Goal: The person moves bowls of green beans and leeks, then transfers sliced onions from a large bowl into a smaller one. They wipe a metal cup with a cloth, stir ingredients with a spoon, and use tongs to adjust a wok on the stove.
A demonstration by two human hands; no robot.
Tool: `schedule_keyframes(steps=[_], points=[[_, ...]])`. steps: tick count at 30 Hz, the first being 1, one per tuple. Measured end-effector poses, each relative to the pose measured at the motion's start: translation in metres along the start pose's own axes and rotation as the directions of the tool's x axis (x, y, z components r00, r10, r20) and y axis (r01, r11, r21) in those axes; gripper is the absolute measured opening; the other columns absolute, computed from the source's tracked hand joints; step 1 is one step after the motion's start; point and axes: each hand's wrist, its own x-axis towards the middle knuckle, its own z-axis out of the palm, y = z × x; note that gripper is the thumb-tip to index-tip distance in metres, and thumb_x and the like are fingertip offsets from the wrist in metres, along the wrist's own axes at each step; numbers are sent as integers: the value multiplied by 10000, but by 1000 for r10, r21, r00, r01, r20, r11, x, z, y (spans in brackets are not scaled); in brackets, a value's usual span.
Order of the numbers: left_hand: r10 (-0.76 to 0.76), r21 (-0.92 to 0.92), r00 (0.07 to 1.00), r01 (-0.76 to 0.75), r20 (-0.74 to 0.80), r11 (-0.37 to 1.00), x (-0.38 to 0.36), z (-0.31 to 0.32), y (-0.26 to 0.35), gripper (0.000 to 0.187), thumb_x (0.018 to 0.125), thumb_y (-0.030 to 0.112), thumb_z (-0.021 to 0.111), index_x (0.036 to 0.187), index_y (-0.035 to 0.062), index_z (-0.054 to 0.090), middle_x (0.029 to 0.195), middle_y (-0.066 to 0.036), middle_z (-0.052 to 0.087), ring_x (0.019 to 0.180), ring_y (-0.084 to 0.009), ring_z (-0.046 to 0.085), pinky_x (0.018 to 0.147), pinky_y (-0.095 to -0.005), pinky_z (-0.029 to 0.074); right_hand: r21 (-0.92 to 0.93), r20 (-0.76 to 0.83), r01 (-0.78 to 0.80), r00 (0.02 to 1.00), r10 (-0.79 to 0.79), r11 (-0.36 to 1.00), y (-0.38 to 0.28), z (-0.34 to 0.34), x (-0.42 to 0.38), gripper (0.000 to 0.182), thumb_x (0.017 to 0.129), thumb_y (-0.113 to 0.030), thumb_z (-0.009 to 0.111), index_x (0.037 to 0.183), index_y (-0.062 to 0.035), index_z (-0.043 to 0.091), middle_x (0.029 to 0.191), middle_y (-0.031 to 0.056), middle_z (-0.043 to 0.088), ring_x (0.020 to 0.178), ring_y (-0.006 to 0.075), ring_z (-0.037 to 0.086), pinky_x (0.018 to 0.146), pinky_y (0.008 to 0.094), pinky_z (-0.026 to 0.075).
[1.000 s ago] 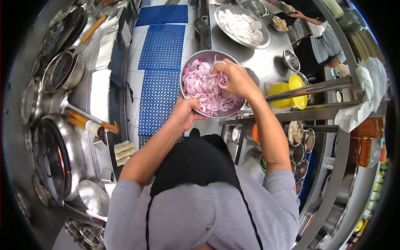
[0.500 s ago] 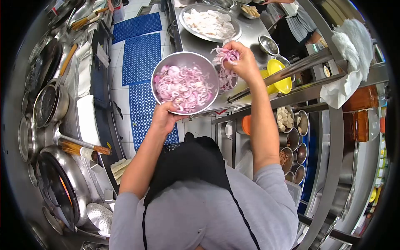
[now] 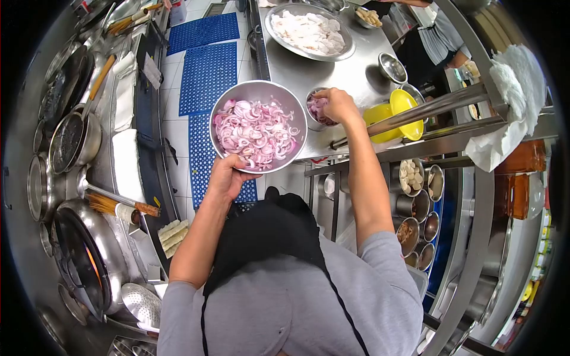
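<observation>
Your left hand [image 3: 228, 178] grasps the bowl [image 3: 256, 90] by the rim nearest you, thumb over the edge and fingers going underneath; it hangs in the air beside the counter [image 3: 363, 71], its mouth turned up towards you. Your right hand [image 3: 339, 108] is at the pot [image 3: 309, 98] on that counter, fingertips down at the sliced onion inside; you cannot tell from here whether they pinch any or have let go. The onion [image 3: 252, 130] in the bowl lies in a loose heap, clear of the upper rim. The metal bowl looks stiff and not fragile, but with that much in it, expect a fair weight pulling away from a single-sided hold. The smooth rim probably turns slippery once damp, so a thumb well over the lip with fingers spread under the base should steady it best. The slices themselves look light, limp and moist: a cupped handful taken from the top suits them, since a tight squeeze could bruise them and loose rings can slip out between your fingers.
</observation>
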Motion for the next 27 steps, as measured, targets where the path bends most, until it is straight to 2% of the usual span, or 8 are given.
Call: schedule_keyframes(steps=[6, 9, 14, 15, 16, 22, 25, 27], points=[[34, 33, 999, -34, 6, 999, -3, 7, -1, 773, 668, -7, 502, 1428, 2, 361, 1276, -219, 590, 1027, -366, 682, 752, -550, 628, -51, -212, 16, 977, -26, 999, -3, -7, -13, 291, 774, -68, 676, 1036, -136, 782, 986, 190, 731, 970, 346, 704, 916, 413, 539], [12, -9, 1000, -12, 9, 1000, -2, 3, -4, 794, 679, -9, 507, 1450, 21, 319, 1311, -217, 563, 1024, -356, 680, 729, -526, 644, -104, -369, 85, 922, -118, 991, -14, -14, -20, 136, 760, -68, 658, 846, -68, 763, 826, 208, 709, 811, 370, 708, 788, 443, 554], [48, -25, 999, -48, 22, 999, -9, 21, -6, 835, 687, -26, 502, 1482, 60, 263, 1290, -207, 568, 994, -335, 690, 705, -492, 659, 50, -131, 451, 887, -442, 891, -91, -7, -60, 169, 779, -146, 720, 906, -39, 748, 809, 179, 717, 730, 311, 709, 700, 396, 551], [61, -12, 997, -61, 38, 998, -9, 23, -8, 838, 689, -26, 503, 1486, 64, 259, 1284, -204, 567, 989, -335, 690, 702, -496, 658, 171, -103, 457, 889, -446, 873, -104, 13, -70, 273, 781, -170, 735, 1034, -69, 734, 1016, 196, 712, 857, 321, 707, 754, 397, 551], [75, -3, 996, -75, 55, 997, -10, 24, -11, 841, 692, -26, 503, 1489, 68, 254, 1279, -201, 566, 984, -335, 690, 699, -500, 657, 63, -180, 628, 772, -610, 776, -121, 29, -81, 391, 780, -170, 737, 1163, -110, 692, 1152, 199, 663, 955, 351, 675, 807, 411, 547], [56, -2, 996, -56, 68, 998, -20, 22, -10, 712, 740, -16, 486, 1435, 18, 338, 1218, -193, 604, 992, -316, 696, 740, -492, 652, -177, 109, 477, 879, -464, 861, -116, 31, -72, 397, 769, -166, 749, 1152, -118, 655, 1172, 182, 604, 948, 391, 659, 857, 487, 523], [50, -30, 995, -48, 90, 998, -19, 19, -9, 821, 734, -14, 506, 1501, 94, 233, 1274, -196, 554, 975, -338, 688, 680, -507, 655, 55, 157, 551, 819, -552, 833, -124, 20, -86, 383, 775, -110, 713, 1153, -109, 657, 1134, 187, 623, 942, 398, 666, 827, 484, 529], [75, -1, 995, -75, 72, 997, -22, 24, -6, 842, 717, -16, 509, 1503, 101, 229, 1287, -200, 548, 980, -342, 688, 688, -516, 653, -42, 115, 593, 802, -586, 804, -122, 34, -85, 436, 801, -169, 716, 1225, -128, 627, 1103, 194, 648, 975, 389, 669, 858, 482, 528]])
